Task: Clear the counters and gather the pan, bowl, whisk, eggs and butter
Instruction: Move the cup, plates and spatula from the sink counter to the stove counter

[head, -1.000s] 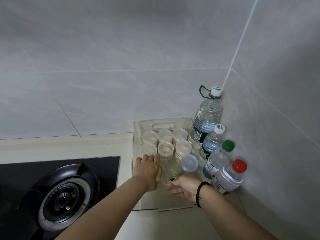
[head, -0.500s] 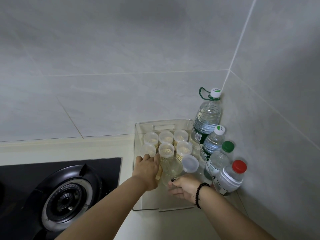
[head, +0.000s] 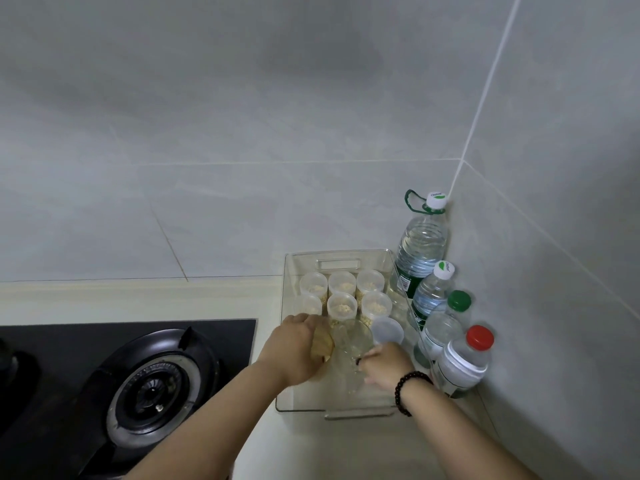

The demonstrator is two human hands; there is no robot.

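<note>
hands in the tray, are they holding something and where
Both hands are on a clear glass container inside the clear tray. The left hand curls round its left side, the right hand grips its near right edge. The exact finger contact is hidden.

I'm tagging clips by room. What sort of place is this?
Most likely a home kitchen counter corner: a gas burner set in a black hob, tiled walls, and water bottles beside a clear tray of small jars.

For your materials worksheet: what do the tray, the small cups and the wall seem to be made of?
Tray: clear glossy plastic, likely acrylic; the counter shows through its walls.
Small cups: translucent, frosted plastic; pale grains show dimly inside.
Wall: grey glazed tile, probably ceramic; thin grout lines and a soft sheen.
</note>
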